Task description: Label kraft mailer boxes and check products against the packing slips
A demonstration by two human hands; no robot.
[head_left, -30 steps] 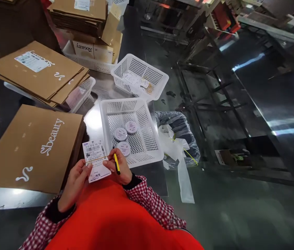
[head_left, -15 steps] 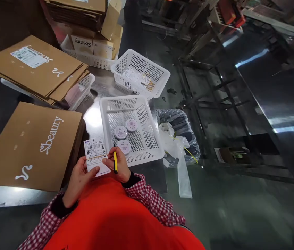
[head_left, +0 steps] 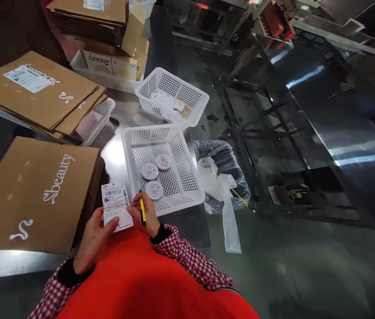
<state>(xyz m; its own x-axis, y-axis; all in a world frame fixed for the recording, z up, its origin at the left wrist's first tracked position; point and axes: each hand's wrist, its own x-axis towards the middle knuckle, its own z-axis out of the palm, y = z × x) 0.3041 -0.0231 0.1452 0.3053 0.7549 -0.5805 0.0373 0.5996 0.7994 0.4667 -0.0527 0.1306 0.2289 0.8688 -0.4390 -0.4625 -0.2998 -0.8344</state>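
Observation:
My left hand (head_left: 91, 237) is closed on a bundle of printed shipping labels (head_left: 114, 193), its thumb flat on the lower part. A thin rubber band (head_left: 116, 205) crosses the bundle. At the bundle's right edge, my right hand (head_left: 149, 216) grips a yellow marker (head_left: 143, 213) with dark ends. Its thumb tip touches the labels near the band. Just beyond the hands stands a white perforated basket (head_left: 187, 173) on the metal table. Inside it lie three round, flat containers (head_left: 154, 190) with printed lids.
Flat brown cartons (head_left: 37, 190) are stacked to the left, with more cartons (head_left: 37, 95) on a basket behind. Another white basket (head_left: 199, 99) holds papers. Beyond the table's right edge stands a lined bin (head_left: 237, 166) with white strips hanging out.
The camera view has shifted slightly, moving the table things left in the picture. Both hands keep their hold on the labels and marker, with little change between them.

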